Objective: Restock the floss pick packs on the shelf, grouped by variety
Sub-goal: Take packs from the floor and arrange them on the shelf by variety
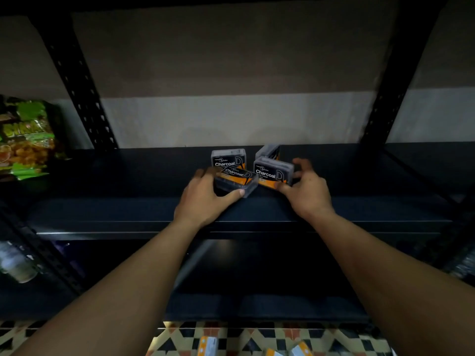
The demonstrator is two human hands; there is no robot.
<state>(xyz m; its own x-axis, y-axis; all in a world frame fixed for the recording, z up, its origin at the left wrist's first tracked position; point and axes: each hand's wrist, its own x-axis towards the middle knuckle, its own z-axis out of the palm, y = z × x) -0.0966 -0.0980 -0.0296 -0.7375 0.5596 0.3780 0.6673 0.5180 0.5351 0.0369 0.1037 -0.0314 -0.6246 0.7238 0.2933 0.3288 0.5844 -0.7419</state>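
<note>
Several clear Charcoal floss pick packs with black and orange labels sit on the dark metal shelf (359, 206). My left hand (203, 199) grips the front left pack (236, 179), which is tilted. Around the front right pack (273, 173) my right hand (308, 191) is closed, thumb at its lower corner and fingers at its right side. Behind them stand an upright pack (228, 158) and another pack (268, 151) that is partly hidden.
A green snack bag (25, 137) stands at the shelf's left end. Perforated black uprights (82, 88) frame the bay. A lower shelf (257, 278) lies beneath. More packs (208, 345) lie on the patterned tile floor below. A bottle (15, 263) is at the lower left.
</note>
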